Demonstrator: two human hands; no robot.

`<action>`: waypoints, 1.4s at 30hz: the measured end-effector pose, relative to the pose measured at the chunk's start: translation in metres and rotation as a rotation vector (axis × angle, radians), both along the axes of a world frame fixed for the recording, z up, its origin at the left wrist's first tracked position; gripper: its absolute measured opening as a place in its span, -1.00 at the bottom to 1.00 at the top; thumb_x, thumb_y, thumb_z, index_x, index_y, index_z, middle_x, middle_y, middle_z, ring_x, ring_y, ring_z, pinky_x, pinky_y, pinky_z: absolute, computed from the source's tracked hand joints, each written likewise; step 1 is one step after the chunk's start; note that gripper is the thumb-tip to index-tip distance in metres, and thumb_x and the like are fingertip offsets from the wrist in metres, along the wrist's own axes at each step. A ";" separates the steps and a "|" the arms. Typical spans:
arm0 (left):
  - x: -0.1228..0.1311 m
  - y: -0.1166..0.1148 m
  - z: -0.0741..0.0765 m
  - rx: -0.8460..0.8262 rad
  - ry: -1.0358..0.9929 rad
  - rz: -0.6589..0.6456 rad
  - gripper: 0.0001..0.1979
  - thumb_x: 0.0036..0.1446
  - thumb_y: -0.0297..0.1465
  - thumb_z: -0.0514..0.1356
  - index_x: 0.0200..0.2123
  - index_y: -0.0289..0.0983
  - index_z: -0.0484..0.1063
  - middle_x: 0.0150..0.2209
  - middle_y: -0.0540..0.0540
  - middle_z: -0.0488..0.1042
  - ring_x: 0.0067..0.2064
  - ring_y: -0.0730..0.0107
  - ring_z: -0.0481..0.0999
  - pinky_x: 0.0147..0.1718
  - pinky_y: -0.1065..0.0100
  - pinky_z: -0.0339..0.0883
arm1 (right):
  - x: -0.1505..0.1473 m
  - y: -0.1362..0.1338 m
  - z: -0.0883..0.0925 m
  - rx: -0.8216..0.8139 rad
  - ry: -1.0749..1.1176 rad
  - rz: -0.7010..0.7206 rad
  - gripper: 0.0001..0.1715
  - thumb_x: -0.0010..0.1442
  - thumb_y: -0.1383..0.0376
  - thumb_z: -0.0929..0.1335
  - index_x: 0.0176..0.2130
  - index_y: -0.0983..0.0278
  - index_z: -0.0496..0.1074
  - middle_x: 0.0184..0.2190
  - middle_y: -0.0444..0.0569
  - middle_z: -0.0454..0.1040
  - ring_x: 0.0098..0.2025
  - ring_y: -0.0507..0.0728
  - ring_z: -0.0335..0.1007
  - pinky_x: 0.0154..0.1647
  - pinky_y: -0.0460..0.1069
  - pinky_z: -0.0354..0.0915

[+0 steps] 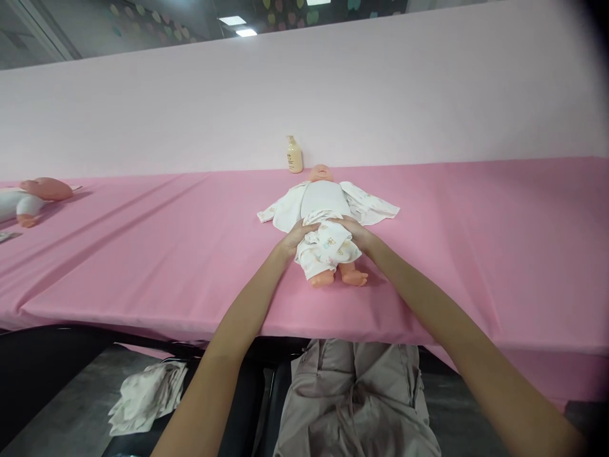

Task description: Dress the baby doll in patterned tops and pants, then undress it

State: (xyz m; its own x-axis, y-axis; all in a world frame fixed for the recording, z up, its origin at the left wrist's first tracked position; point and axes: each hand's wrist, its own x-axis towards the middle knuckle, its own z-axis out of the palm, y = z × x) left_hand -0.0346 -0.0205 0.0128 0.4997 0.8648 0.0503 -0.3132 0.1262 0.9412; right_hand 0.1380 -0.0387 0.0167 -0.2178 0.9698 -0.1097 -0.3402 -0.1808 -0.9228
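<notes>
Gripping the top edge of the printed pants (pixel 328 249), the left hand (pixel 297 233) and the right hand (pixel 358 232) sit one on each side of the waist of the baby doll (pixel 323 197), with fingers curled tight on the cloth. I think a hard tug could drag the light doll along the smooth pink table (pixel 476 241), or leave the pants crooked. The pants are white with small pictures, bunched and wrinkly, and two bare feet (pixel 340 277) poke out below. Farther up, the doll lies flat on its back, mid-table, with its little jacket (pixel 368 204) spread open like wings. Just past its head stands a pump bottle (pixel 294 155), and a shove that way could knock it over.
</notes>
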 end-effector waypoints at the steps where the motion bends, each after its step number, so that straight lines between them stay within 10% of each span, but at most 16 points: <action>1: 0.000 0.000 0.000 -0.009 -0.004 0.003 -0.61 -0.10 -0.48 0.37 -0.13 -0.39 0.47 -0.21 -0.19 0.60 -0.21 0.23 0.60 -0.09 0.24 0.44 | -0.001 -0.002 0.002 -0.009 0.004 0.016 -0.79 0.05 0.39 0.43 -0.23 0.33 0.44 -0.39 -0.01 0.56 -0.35 0.13 0.48 -0.33 -0.02 0.42; 10: 0.006 -0.002 0.006 -0.045 0.050 0.003 -0.66 0.00 -0.42 0.28 -0.11 -0.39 0.47 -0.21 -0.23 0.60 -0.17 0.14 0.60 -0.05 0.19 0.42 | 0.004 -0.002 0.000 0.119 0.096 0.168 -0.79 0.05 0.39 0.44 -0.24 0.35 0.43 -0.36 0.01 0.57 -0.24 0.15 0.51 -0.20 0.00 0.42; 21: -0.008 -0.004 0.015 0.031 0.180 -0.114 -0.48 -0.16 -0.49 0.39 -0.04 -0.35 0.43 -0.12 -0.21 0.58 -0.07 0.12 0.56 0.02 0.16 0.38 | -0.009 -0.006 0.007 0.035 0.076 -0.055 -0.86 0.16 0.43 0.33 -0.21 0.33 0.39 -0.36 -0.01 0.55 -0.30 0.10 0.49 -0.24 -0.04 0.42; 27: -0.006 -0.001 0.002 -0.131 -0.031 -0.060 -0.73 0.04 -0.46 0.24 -0.15 -0.41 0.46 -0.26 -0.24 0.61 -0.12 0.11 0.59 0.04 0.14 0.37 | -0.001 -0.007 0.008 0.108 -0.043 0.219 -0.69 0.03 0.38 0.45 -0.17 0.29 0.41 -0.28 -0.03 0.55 -0.25 0.13 0.49 -0.21 0.00 0.44; 42: -0.008 -0.001 0.012 -0.042 0.143 -0.170 -0.49 -0.08 -0.44 0.37 0.00 -0.36 0.43 -0.10 -0.25 0.56 -0.11 0.13 0.58 -0.02 0.20 0.40 | -0.005 -0.005 0.001 0.075 0.057 0.031 -0.78 0.06 0.34 0.43 -0.23 0.31 0.41 -0.39 -0.03 0.54 -0.34 0.11 0.47 -0.28 -0.03 0.41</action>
